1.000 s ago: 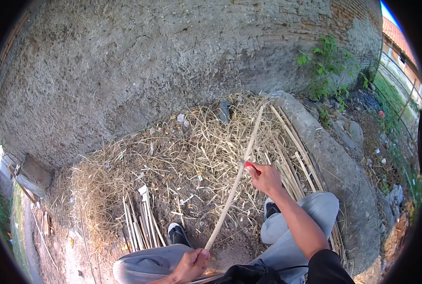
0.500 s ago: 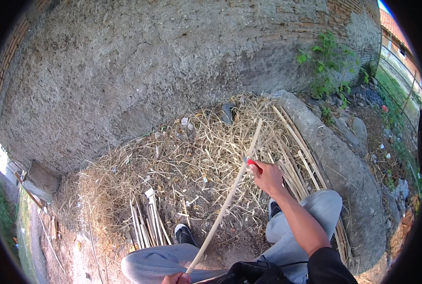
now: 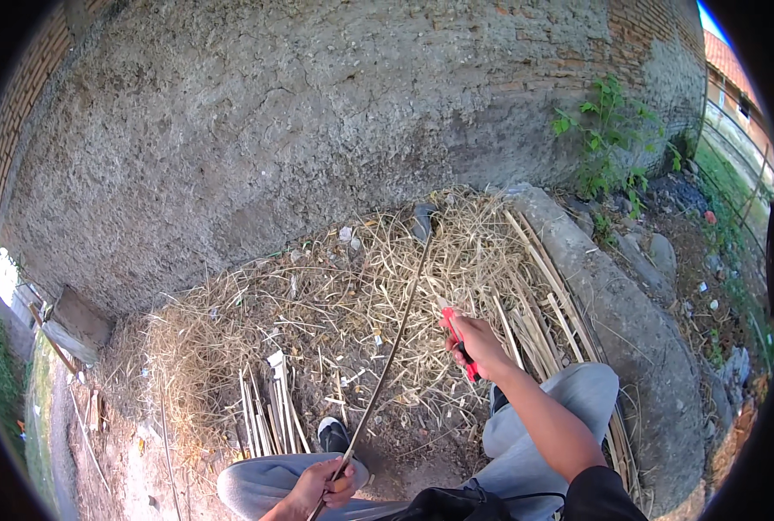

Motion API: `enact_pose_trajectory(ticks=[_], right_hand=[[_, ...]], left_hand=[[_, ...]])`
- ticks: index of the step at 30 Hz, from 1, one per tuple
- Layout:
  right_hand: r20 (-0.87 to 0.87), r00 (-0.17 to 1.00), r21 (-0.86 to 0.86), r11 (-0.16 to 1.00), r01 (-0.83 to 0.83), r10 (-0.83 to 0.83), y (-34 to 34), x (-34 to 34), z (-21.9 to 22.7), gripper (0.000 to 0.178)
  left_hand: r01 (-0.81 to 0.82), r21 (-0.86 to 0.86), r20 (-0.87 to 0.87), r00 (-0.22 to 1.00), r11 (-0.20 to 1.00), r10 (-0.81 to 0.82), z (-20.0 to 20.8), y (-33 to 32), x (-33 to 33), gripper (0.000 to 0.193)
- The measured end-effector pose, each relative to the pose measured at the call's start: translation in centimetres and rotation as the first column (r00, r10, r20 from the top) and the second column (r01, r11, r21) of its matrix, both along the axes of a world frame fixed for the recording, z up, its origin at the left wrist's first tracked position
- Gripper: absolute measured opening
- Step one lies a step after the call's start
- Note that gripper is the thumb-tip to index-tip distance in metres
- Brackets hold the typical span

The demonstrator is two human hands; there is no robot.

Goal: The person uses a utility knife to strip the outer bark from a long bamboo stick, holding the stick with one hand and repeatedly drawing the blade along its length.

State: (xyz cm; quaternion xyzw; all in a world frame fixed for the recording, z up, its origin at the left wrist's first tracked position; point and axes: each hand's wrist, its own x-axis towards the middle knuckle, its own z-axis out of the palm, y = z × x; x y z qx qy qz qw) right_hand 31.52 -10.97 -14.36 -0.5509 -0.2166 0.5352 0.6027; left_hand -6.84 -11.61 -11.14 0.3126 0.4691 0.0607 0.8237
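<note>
My left hand [image 3: 324, 484], low in front of my lap, is closed around the near end of a long, thin bamboo strip [image 3: 388, 359]. The strip slants up and away toward the wall, its dark, narrow side showing. Just right of it, my right hand [image 3: 480, 346] grips a red and black utility knife [image 3: 452, 322]. The knife points up and to the left, apart from the strip. Its blade is hard to make out against the pale shavings.
Curly shavings [image 3: 456, 252] cover the ground between my feet and a rough wall [image 3: 317, 130]. Split strips [image 3: 270, 408] lie by my left foot, more strips [image 3: 539, 334] by my right knee. A stone kerb [image 3: 617, 304] curves along the right, near a leafy plant [image 3: 608, 135].
The knife has come off the strip and turned upward in my right hand. The strip has rolled from its pale, broad face to its dark side. My left hand has risen farther into view.
</note>
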Motion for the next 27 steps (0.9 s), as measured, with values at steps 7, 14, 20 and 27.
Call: enact_pose_trajectory(ticks=[7, 14, 20, 27], right_hand=[[0.1, 0.987, 0.035, 0.992, 0.123, -0.126, 0.1, 0.1, 0.0, 0.042], [0.084, 0.985, 0.105, 0.984, 0.145, -0.154, 0.2, -0.8, -0.1, 0.04], [0.066, 0.979, 0.124, 0.975, 0.185, -0.194, 0.1, -0.2, -0.5, 0.042], [0.006, 0.929, 0.165, 0.917, 0.364, -0.37, 0.8, 0.0, 0.4, 0.044]], left_hand=[[0.544, 0.816, -0.574, 0.804, 0.197, 0.156, -1.1, -2.1, -0.1, 0.026], [0.548, 0.797, -0.604, 0.741, 0.255, 0.295, 0.0, -2.4, -2.5, 0.028], [0.629, 0.73, -0.683, 0.667, 0.266, 0.298, 0.0, -2.7, -3.6, 0.024], [0.367, 0.81, -0.459, 0.882, 0.458, 0.105, 0.5, -3.4, -6.9, 0.029]])
